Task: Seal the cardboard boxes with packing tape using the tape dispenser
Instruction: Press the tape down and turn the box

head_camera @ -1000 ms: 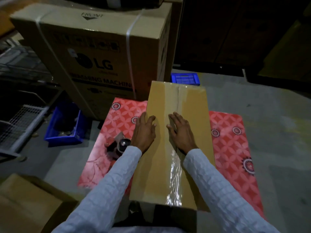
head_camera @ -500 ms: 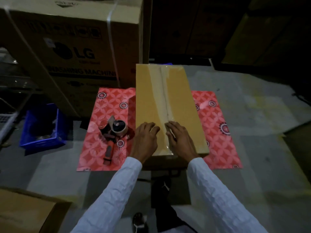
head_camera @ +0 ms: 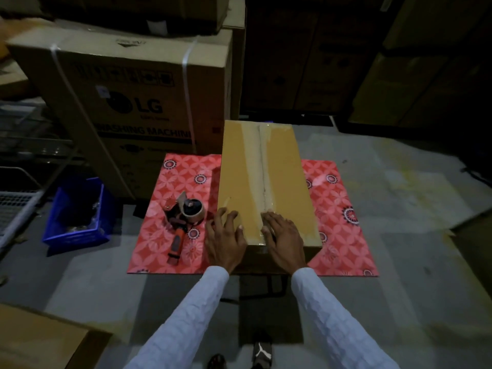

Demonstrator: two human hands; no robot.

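While the tape dispenser (head_camera: pixel 183 222) lies on the red mat (head_camera: pixel 165 246), my left hand (head_camera: pixel 225 235) and right hand (head_camera: pixel 283 241) press flat, fingers extended, on the cardboard box (head_camera: pixel 239 177). Tape (head_camera: pixel 262 169) covers its seam.

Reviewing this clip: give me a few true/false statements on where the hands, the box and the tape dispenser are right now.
1. Both hands lie flat on the near end of the cardboard box. True: left hand, right hand.
2. The left hand holds the tape dispenser. False: it lies untouched on the red mat, left of the box.
3. Tape runs along the box's centre seam. True.
4. The blue crate sits on the mat. False: it stands on the floor, left of it.
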